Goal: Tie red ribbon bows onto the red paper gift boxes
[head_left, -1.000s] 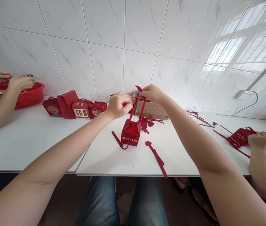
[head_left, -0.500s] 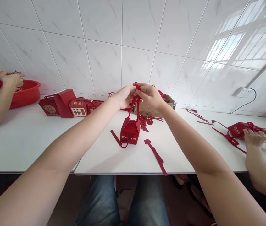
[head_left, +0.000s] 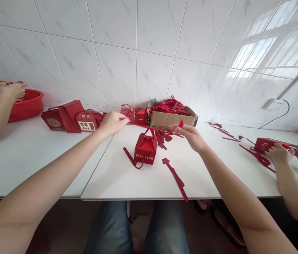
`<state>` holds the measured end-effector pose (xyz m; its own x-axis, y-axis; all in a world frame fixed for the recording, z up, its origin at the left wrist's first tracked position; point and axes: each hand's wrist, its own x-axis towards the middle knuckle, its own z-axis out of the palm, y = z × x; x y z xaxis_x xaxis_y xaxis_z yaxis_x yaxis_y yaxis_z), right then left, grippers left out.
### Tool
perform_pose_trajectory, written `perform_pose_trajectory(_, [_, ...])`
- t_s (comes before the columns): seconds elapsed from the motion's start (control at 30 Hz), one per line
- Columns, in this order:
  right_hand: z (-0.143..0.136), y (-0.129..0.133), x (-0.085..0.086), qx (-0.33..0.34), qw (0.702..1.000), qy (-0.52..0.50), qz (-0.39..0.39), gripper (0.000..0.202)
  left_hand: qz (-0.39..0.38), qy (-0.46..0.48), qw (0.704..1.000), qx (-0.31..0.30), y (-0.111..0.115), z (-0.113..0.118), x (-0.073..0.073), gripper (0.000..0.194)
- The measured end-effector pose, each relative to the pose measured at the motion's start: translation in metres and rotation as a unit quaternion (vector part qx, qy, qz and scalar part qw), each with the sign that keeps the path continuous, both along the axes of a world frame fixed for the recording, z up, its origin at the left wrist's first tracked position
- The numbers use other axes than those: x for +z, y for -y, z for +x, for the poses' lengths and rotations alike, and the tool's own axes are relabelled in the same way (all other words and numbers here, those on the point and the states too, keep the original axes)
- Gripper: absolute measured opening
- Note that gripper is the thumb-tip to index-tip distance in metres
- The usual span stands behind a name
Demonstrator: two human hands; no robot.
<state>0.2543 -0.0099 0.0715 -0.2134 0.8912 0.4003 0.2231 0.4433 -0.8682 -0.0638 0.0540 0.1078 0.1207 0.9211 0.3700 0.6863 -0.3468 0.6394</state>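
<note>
A small red gift box [head_left: 146,150] with gold lettering stands upright on the white table, a red cord hanging at its front. From its top rises a red ribbon [head_left: 141,125], drawn out sideways in both directions just above the box. My left hand [head_left: 114,123] pinches one end of the ribbon, up and to the left of the box. The other end is pinched in my right hand [head_left: 191,135], its tip poking up above the fingers. A dark red paper strip [head_left: 129,156] lies against the box's left side, and a flower-ended strip [head_left: 175,179] lies to its right.
Behind the box, a cardboard box [head_left: 170,121] holds many red ribbons, with loose red strips [head_left: 162,139] in front. Finished red boxes [head_left: 71,114] line the wall at left. Other people's hands work at a red basin [head_left: 30,107] and on a red box [head_left: 266,144] at right.
My hands have moved apart and down, left and right, from close together above the box. The ribbon's two upright strands are now spread sideways, low over the box.
</note>
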Motion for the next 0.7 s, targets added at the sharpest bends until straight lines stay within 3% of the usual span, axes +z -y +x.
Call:
perform_pose_trajectory(0.1, [0.028, 0.015, -0.042, -0.052, 0.993, -0.046, -0.095, 0.032, -0.04, -0.138, 0.986, 0.082, -0.003, -0.03, -0.03, 0.028])
perform_pose_trajectory(0.17, [0.041, 0.021, -0.063, -0.086, 0.978, -0.089, -0.168, 0.031, -0.072, -0.157, 0.981, 0.088, -0.007, -0.043, -0.05, 0.025])
perform_pose_trajectory(0.23, [0.047, 0.024, -0.075, -0.079, 0.96, -0.114, -0.245, 0.029, -0.098, -0.163, 0.979, 0.076, -0.01, -0.048, -0.066, 0.02])
perform_pose_trajectory(0.27, [0.047, 0.024, -0.076, -0.082, 0.951, -0.121, -0.272, 0.031, -0.101, -0.164, 0.978, 0.076, -0.011, -0.047, -0.072, 0.023])
perform_pose_trajectory(0.33, [0.043, 0.022, -0.071, -0.14, 0.943, -0.115, -0.278, 0.045, -0.073, -0.151, 0.982, 0.089, -0.012, -0.038, -0.079, 0.047])
perform_pose_trajectory(0.4, [0.033, 0.015, -0.06, -0.251, 0.943, -0.078, -0.204, 0.06, -0.003, -0.112, 0.99, 0.08, -0.009, -0.023, -0.079, 0.061])
perform_pose_trajectory(0.47, [0.017, 0.007, -0.047, -0.297, 0.951, -0.018, -0.085, 0.063, 0.046, -0.055, 0.997, 0.005, -0.002, -0.004, -0.076, 0.052])
perform_pose_trajectory(0.5, [0.008, 0.003, -0.042, -0.269, 0.962, 0.012, -0.038, 0.06, 0.036, -0.031, 0.998, -0.051, 0.002, 0.006, -0.074, 0.044])
perform_pose_trajectory(0.57, [-0.013, -0.004, -0.035, -0.142, 0.988, 0.056, 0.0, 0.056, -0.026, 0.007, 0.991, -0.13, 0.009, 0.024, -0.072, 0.036])
perform_pose_trajectory(0.63, [-0.033, -0.011, -0.035, -0.04, 0.994, 0.101, 0.003, 0.067, -0.053, 0.027, 0.984, -0.165, 0.015, 0.038, -0.073, 0.031])
perform_pose_trajectory(0.7, [-0.049, -0.016, -0.041, 0.006, 0.991, 0.134, -0.001, 0.077, -0.055, 0.048, 0.982, -0.176, 0.018, 0.046, -0.079, 0.028])
